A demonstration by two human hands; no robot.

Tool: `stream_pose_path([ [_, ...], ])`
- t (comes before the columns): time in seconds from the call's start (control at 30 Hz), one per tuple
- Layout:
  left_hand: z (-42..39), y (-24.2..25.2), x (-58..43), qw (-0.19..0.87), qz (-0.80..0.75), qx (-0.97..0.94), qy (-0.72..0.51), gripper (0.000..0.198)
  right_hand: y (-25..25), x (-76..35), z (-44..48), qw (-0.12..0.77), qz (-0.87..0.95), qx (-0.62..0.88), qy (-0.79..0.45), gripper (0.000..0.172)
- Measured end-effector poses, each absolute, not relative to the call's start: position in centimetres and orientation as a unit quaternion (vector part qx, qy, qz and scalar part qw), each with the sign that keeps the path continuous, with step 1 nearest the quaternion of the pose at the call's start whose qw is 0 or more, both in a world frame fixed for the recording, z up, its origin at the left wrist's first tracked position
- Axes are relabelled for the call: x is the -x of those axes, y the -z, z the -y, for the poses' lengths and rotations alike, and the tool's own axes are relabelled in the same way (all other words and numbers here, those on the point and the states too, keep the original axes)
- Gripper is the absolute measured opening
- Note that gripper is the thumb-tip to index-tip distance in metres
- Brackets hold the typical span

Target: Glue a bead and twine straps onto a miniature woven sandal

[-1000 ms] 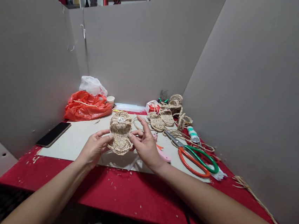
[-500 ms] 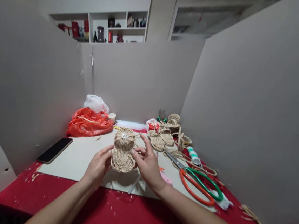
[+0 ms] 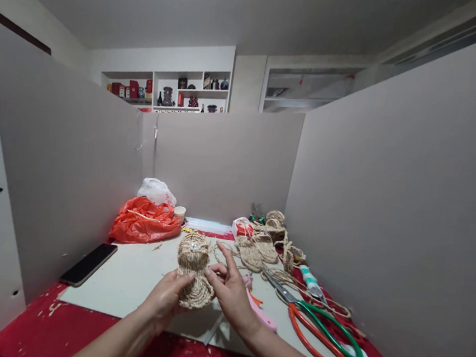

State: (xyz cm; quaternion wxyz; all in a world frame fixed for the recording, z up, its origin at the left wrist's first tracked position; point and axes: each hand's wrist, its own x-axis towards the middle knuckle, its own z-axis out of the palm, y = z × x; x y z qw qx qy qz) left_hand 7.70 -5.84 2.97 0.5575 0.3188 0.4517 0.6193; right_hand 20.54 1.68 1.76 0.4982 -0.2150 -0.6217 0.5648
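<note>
A small woven straw sandal [image 3: 194, 269] with a pale bead on its strap is held upright above a white board [image 3: 135, 281]. My left hand [image 3: 166, 300] grips its lower left edge. From the right, my right hand [image 3: 232, 290] pinches the sandal's side with thumb and fingers, the index finger raised. A pink tool [image 3: 259, 309] lies on the board just right of my right hand.
Large scissors with red and green handles [image 3: 319, 335] lie at the right. More straw sandals [image 3: 259, 248] and rope sit behind them. A red plastic bag [image 3: 144, 227], a white bag [image 3: 156, 191] and a small cup [image 3: 179, 213] stand at the back left. A black phone [image 3: 89, 263] rests at the left. Grey partition walls enclose the table.
The camera has tilted upward, so the table and hands sit lower in the picture. My hands have moved closer together on the sandal.
</note>
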Motion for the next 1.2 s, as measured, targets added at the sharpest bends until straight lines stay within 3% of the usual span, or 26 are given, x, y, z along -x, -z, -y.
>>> stream_pose_path([
  [0.27,4.6,-2.4,-6.5,0.571,-0.47,-0.34,-0.581,0.041,-2.0,-20.4,-2.3,0.495,0.618,0.231,-0.566,0.075],
  [0.5,2.4,-2.1,-4.2,0.565,-0.452,-0.304,-0.619,0.027,-1.6,-20.9,-4.5,0.519,0.604,0.294,-0.529,0.065],
  [0.73,1.9,-0.7,-2.6,0.574,-0.442,-0.272,-0.633,0.024,-0.3,-20.8,-5.8,0.529,0.616,0.292,-0.505,0.037],
  [1.2,2.7,-2.0,-2.5,0.606,-0.399,-0.27,-0.633,0.016,-2.5,-21.4,-2.4,0.494,0.644,0.275,-0.515,0.033],
])
